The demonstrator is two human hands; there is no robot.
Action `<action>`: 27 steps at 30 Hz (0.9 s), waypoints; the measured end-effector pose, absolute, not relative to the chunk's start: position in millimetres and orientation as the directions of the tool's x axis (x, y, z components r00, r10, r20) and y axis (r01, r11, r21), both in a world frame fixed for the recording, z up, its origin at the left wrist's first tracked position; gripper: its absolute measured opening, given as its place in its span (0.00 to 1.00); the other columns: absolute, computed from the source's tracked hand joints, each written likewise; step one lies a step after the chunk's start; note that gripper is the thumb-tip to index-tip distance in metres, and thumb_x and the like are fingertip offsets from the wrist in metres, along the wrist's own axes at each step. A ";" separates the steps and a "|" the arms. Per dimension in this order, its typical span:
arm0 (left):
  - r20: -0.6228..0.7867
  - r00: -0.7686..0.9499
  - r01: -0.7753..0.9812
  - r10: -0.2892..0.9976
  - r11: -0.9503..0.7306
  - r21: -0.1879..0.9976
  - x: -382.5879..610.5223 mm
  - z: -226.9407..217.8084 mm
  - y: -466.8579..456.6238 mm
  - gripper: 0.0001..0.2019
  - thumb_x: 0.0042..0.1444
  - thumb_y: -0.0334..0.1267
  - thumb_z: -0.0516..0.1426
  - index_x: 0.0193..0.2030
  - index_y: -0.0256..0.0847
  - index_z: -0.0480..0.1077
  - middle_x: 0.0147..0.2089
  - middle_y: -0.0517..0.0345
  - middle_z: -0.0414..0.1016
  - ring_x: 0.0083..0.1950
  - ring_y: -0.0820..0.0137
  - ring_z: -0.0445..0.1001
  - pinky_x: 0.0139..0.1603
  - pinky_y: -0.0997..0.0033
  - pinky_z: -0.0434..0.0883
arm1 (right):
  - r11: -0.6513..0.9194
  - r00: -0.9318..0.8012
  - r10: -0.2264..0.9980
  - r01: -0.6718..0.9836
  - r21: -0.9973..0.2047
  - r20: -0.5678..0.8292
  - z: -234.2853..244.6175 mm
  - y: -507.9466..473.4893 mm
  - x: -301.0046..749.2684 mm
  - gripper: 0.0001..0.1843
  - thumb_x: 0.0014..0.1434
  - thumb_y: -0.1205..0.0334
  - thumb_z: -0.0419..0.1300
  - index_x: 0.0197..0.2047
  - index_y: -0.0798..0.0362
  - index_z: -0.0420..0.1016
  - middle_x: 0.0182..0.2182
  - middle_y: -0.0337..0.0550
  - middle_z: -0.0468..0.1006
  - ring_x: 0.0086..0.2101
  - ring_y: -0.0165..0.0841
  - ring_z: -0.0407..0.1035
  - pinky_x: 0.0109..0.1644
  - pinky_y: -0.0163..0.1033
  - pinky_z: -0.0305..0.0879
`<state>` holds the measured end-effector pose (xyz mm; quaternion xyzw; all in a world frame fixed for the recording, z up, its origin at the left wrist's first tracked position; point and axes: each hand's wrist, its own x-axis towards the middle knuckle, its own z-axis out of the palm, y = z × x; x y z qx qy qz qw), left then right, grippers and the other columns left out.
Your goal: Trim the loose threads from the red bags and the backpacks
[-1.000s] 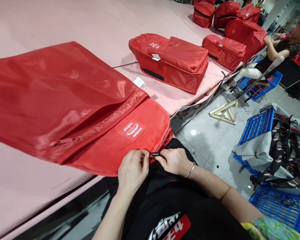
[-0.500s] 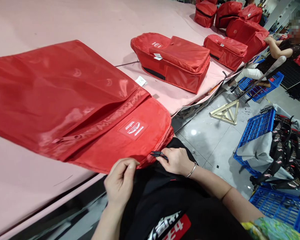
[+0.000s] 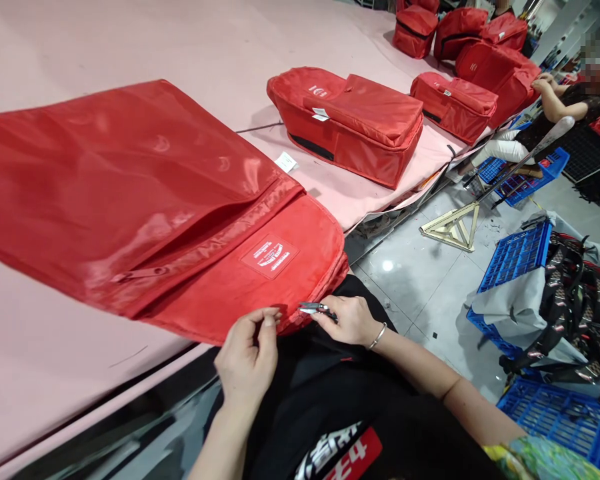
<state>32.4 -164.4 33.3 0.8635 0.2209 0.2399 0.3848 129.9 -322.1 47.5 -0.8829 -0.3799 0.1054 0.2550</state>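
A large flat red bag (image 3: 130, 200) with a white-printed label (image 3: 270, 256) lies on the pink table (image 3: 130, 40), its near corner hanging over the edge toward me. My right hand (image 3: 347, 319) grips small dark thread snips (image 3: 316, 309) at that corner's seam. My left hand (image 3: 250, 357) hovers just left of it, fingertips pinched together on something too small to make out, close to the bag's lower edge.
Several finished red bags (image 3: 353, 123) sit farther along the table. A seated person (image 3: 555, 107) works at the far right. Blue plastic crates (image 3: 517, 257) with grey cloth and black straps (image 3: 575, 300) stand on the tiled floor to my right.
My left hand let go of the bag's corner beside the snips and drew back left and down, fingers now pinched. The right hand and snips stayed at the seam.
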 end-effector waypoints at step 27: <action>0.288 0.829 0.219 0.479 -0.753 0.621 53.1 37.3 -171.1 0.10 0.55 0.43 0.54 0.32 0.40 0.72 0.40 0.55 0.73 0.39 0.67 0.73 0.31 0.70 0.69 | -0.322 0.772 0.631 0.165 -0.932 -0.081 30.8 -319.5 120.2 0.17 0.60 0.50 0.53 0.31 0.55 0.69 0.23 0.35 0.68 0.25 0.23 0.61 0.30 0.29 0.55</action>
